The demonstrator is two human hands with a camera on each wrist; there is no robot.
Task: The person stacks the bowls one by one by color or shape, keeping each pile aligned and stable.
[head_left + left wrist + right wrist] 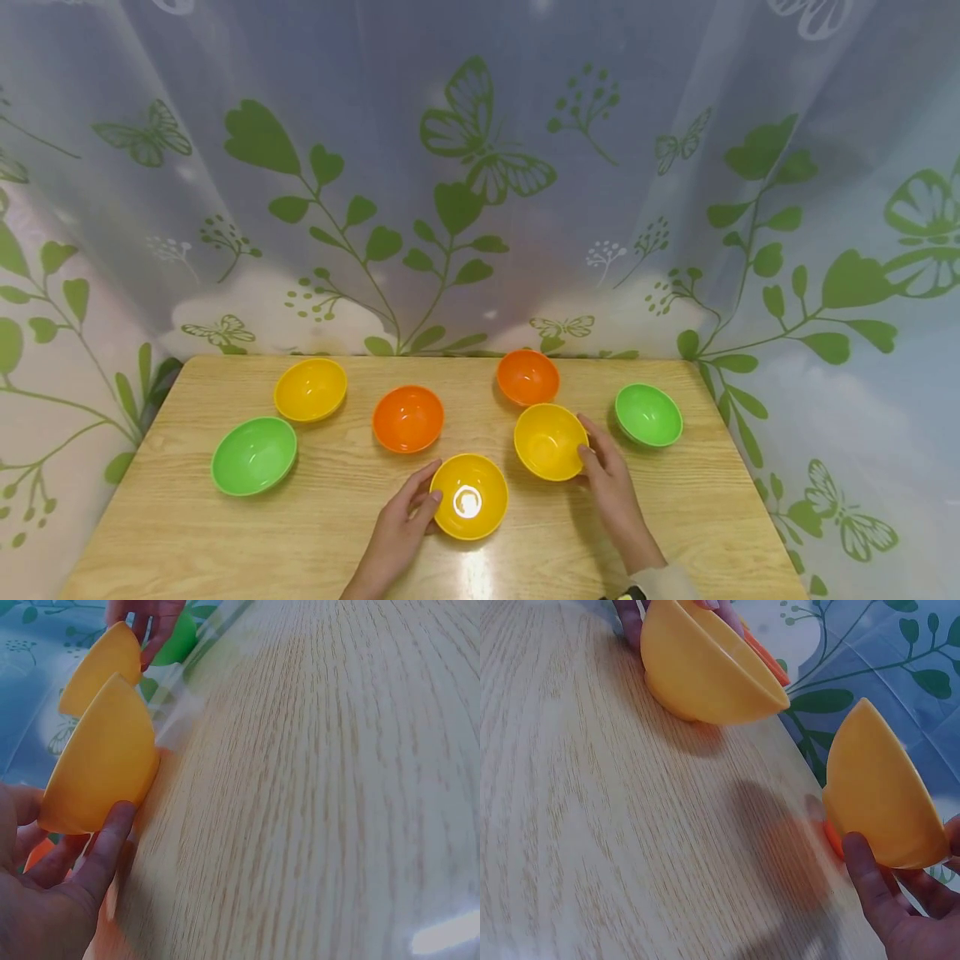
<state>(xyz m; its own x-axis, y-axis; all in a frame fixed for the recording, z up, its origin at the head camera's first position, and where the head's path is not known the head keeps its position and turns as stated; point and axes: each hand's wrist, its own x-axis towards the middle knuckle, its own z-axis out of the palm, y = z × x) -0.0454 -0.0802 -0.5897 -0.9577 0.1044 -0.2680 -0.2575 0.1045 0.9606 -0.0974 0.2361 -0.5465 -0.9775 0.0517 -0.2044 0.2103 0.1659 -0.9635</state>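
Observation:
My left hand (397, 527) grips a yellow bowl (469, 510) by its left side, thumb at the rim and fingers beneath. The bowl faces upward, close over the near middle of the table. In the left wrist view, this bowl's outer wall (105, 761) rests against the fingers. To the right and a little farther back, my right hand (613, 493) holds another yellow bowl (550, 443) by its right edge. That bowl's outer wall (881, 795) shows in the right wrist view, raised off the wood with a shadow beneath it.
An orange bowl (528, 377) sits just behind the right-hand bowl, and a green bowl (648, 415) stands to its right. Another orange bowl (408, 419), a yellow bowl (311, 390) and a green bowl (255, 456) lie leftward. A patterned curtain (480, 250) borders the wooden table (187, 550).

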